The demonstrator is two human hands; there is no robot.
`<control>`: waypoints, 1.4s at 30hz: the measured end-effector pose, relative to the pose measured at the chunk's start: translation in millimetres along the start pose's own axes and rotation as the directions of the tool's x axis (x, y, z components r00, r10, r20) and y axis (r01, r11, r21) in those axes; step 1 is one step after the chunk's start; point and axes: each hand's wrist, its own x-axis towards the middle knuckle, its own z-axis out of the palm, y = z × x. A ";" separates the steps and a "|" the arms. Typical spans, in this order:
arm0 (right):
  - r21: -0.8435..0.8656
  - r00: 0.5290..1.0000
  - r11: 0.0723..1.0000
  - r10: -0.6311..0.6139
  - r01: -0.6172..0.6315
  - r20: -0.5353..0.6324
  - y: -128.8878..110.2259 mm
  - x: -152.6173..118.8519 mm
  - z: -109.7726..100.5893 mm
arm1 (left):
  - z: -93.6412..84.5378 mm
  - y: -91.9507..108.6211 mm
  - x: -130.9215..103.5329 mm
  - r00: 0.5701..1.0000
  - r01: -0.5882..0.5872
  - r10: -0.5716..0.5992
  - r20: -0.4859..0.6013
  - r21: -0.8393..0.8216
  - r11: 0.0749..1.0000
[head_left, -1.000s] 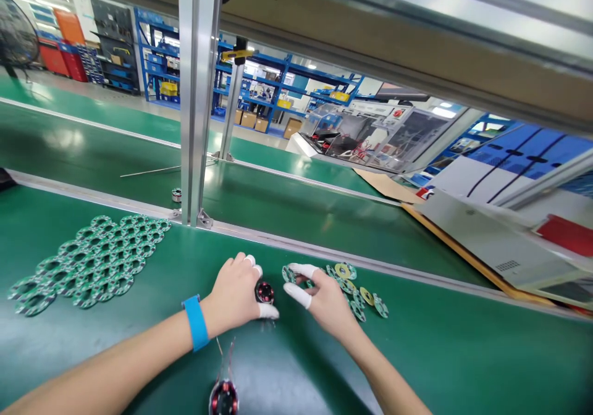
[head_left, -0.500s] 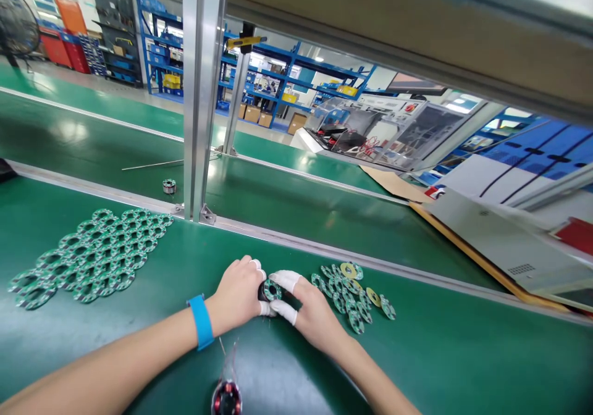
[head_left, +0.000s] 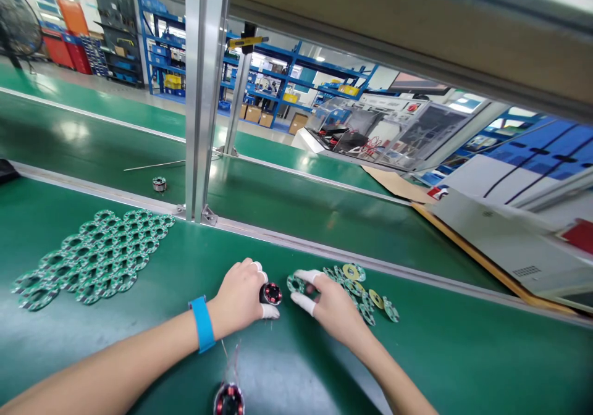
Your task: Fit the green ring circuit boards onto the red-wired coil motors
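My left hand point(head_left: 241, 294), with white finger cots and a blue wristband, is closed around a motor stator point(head_left: 271, 293) whose red copper windings face up. Just to its right, my right hand point(head_left: 327, 297) pinches a green ring-shaped circuit board point(head_left: 295, 284) between thumb and fingertips, apart from the stator. Behind that hand lies a loose pile of similar ring boards point(head_left: 365, 304) with a few yellow rings point(head_left: 376, 299). Another wound stator point(head_left: 229, 398), its thin wire leads sticking up, sits at the bottom edge of the view.
Overlapping ring boards point(head_left: 95, 254) cover the left of the green bench. Beyond the metal rail point(head_left: 278, 234), a stator with a board point(head_left: 159, 184) and a thin rod point(head_left: 155, 165) lie on a green belt. An aluminium post point(head_left: 204, 94) rises from the rail; a grey panel point(head_left: 500, 236) leans right.
My right hand has moved right, taking the ring board off the stator top and uncovering its red windings. The stator on the belt has shifted left. My left hand stays nearly still.
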 end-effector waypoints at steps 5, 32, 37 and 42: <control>-0.002 0.998 1.000 0.015 -0.015 -0.062 -0.1 1.8 -9.2 | -16.9 -4.0 5.4 0.991 0.104 -0.067 0.111 -0.367 0.924; 0.503 0.994 0.864 0.077 -0.026 -0.081 -29.2 -8.4 50.6 | 4.6 17.9 -5.5 0.968 0.232 -0.250 -0.033 -0.271 0.934; 0.563 0.995 0.824 0.100 -0.071 -0.020 -29.7 -9.0 47.2 | 5.7 15.1 -6.9 0.970 0.228 -0.243 -0.017 -0.283 0.932; 0.503 0.999 0.863 0.042 -0.043 0.014 -6.3 -3.6 12.3 | -12.3 10.8 -4.9 0.986 0.160 -0.164 0.020 -0.368 0.916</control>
